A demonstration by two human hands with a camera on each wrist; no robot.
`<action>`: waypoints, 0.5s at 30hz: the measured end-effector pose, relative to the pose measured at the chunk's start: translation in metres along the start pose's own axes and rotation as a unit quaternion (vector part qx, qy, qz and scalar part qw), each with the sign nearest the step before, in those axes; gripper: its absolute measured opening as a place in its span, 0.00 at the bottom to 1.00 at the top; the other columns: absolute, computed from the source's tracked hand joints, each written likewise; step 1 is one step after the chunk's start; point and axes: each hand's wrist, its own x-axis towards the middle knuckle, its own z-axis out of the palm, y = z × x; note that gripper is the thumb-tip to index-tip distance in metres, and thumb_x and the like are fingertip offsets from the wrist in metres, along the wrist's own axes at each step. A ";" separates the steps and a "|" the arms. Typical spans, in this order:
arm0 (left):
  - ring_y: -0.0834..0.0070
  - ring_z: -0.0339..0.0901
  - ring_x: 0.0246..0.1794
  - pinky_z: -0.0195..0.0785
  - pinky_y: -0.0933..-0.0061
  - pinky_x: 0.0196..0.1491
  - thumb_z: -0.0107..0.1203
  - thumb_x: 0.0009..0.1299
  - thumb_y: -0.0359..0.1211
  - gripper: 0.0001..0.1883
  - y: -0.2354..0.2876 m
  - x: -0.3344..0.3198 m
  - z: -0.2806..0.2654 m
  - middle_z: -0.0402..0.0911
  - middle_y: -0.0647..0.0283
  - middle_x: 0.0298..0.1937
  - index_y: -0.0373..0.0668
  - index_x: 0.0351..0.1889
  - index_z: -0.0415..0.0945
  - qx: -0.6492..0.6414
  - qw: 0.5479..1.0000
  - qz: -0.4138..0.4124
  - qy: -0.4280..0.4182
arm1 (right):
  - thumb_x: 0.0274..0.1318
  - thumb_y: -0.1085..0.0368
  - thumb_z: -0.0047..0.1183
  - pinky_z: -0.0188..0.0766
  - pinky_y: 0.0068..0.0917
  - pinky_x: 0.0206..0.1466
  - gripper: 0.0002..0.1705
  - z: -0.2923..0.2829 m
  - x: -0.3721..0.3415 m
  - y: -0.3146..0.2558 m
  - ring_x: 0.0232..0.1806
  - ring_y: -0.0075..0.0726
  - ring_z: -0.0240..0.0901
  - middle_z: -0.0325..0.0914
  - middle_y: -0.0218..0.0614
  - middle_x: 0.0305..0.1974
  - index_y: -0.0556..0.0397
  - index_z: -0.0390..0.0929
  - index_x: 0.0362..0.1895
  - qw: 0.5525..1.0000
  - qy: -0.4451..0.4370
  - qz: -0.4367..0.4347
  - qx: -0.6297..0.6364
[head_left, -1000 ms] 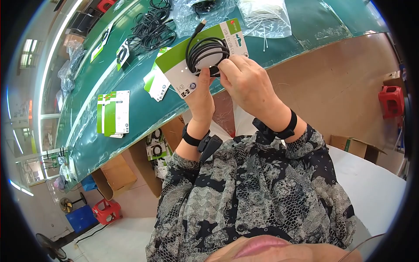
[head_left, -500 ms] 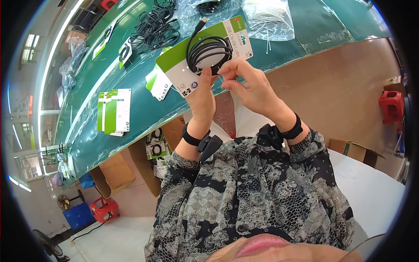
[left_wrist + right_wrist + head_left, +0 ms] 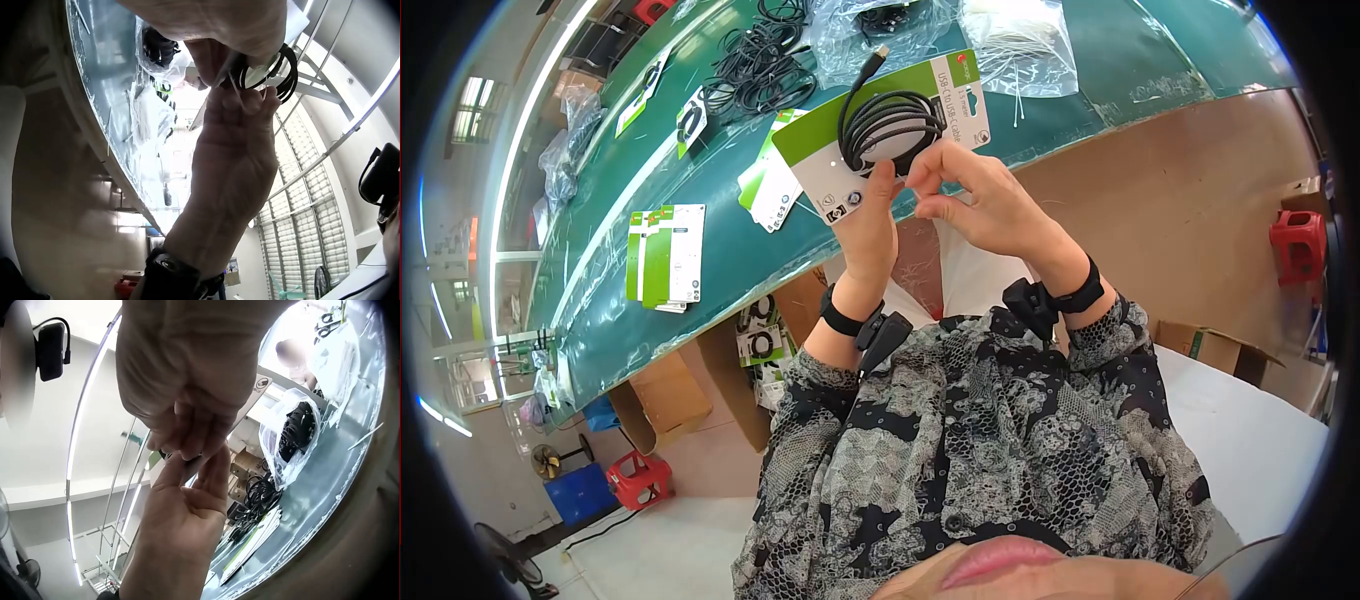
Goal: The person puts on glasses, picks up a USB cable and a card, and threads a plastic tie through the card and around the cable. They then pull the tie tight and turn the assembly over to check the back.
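In the head view my left hand (image 3: 868, 240) grips a green and white cardboard card (image 3: 808, 140) by its near edge, thumb on the front. A coiled black USB-C cable (image 3: 890, 122) lies against the card, one plug sticking up past its far edge. My right hand (image 3: 995, 205) is at the card's near edge beside the left thumb, thumb and forefinger close together. From the left wrist view, those fingertips pinch a thin whitish strip (image 3: 236, 90), which looks like a cable tie. The back of the card is hidden in the head view.
On the green table (image 3: 1125, 55) lie a stack of cards (image 3: 672, 255), more cards (image 3: 772, 195), a heap of black cables (image 3: 755, 75) and a bag of white cable ties (image 3: 1020, 45). Carded cables (image 3: 760, 345) fill a cardboard box below the table edge.
My right hand has drawn back from the coil, toward me and to the right, its fingers lifting off the cable. The card has shifted slightly right in my left hand's grip.
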 end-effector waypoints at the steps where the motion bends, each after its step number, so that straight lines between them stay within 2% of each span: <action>1: 0.75 0.74 0.48 0.73 0.74 0.45 0.55 0.66 0.23 0.24 0.000 0.000 0.000 0.73 0.63 0.51 0.42 0.59 0.61 0.013 1.000 0.003 0.001 | 0.49 0.76 0.56 0.72 0.24 0.39 0.12 0.000 0.000 0.000 0.33 0.28 0.75 0.75 0.33 0.29 0.59 0.70 0.39 1.000 -0.001 0.002 0.001; 3: 0.75 0.73 0.48 0.73 0.75 0.45 0.56 0.65 0.22 0.23 -0.001 0.000 -0.001 0.73 0.63 0.51 0.40 0.58 0.62 0.040 0.999 0.008 0.003 | 0.49 0.76 0.56 0.72 0.24 0.39 0.12 0.001 0.000 0.000 0.33 0.28 0.75 0.75 0.33 0.29 0.59 0.70 0.39 1.000 -0.003 0.003 0.002; 6: 0.75 0.73 0.47 0.72 0.75 0.45 0.56 0.65 0.23 0.23 -0.002 0.002 -0.002 0.73 0.62 0.50 0.38 0.57 0.62 0.054 0.998 0.025 -0.015 | 0.48 0.75 0.57 0.72 0.24 0.36 0.12 0.007 -0.001 -0.003 0.33 0.30 0.75 0.76 0.35 0.29 0.58 0.73 0.39 0.985 0.121 -0.008 -0.121; 7: 0.76 0.74 0.47 0.72 0.76 0.45 0.56 0.65 0.23 0.22 -0.003 0.003 -0.001 0.74 0.62 0.49 0.37 0.57 0.62 0.061 0.997 0.033 -0.024 | 0.48 0.75 0.57 0.72 0.24 0.36 0.12 0.009 0.001 -0.003 0.33 0.30 0.75 0.76 0.35 0.29 0.58 0.73 0.39 0.985 0.121 -0.008 -0.121; 10: 0.76 0.74 0.46 0.73 0.77 0.44 0.56 0.65 0.23 0.21 -0.007 0.004 -0.001 0.74 0.62 0.49 0.37 0.56 0.63 0.069 0.997 0.035 -0.021 | 0.47 0.75 0.59 0.71 0.26 0.33 0.12 0.014 0.003 -0.005 0.31 0.36 0.75 0.77 0.38 0.29 0.58 0.76 0.38 0.946 0.196 -0.102 -0.238; 15: 0.77 0.74 0.44 0.73 0.78 0.42 0.55 0.66 0.23 0.19 -0.002 0.003 0.001 0.74 0.63 0.48 0.38 0.55 0.64 0.061 0.998 -0.001 -0.017 | 0.45 0.75 0.59 0.72 0.30 0.34 0.11 0.014 0.001 0.004 0.31 0.41 0.74 0.76 0.38 0.29 0.57 0.77 0.37 0.937 0.191 -0.099 -0.275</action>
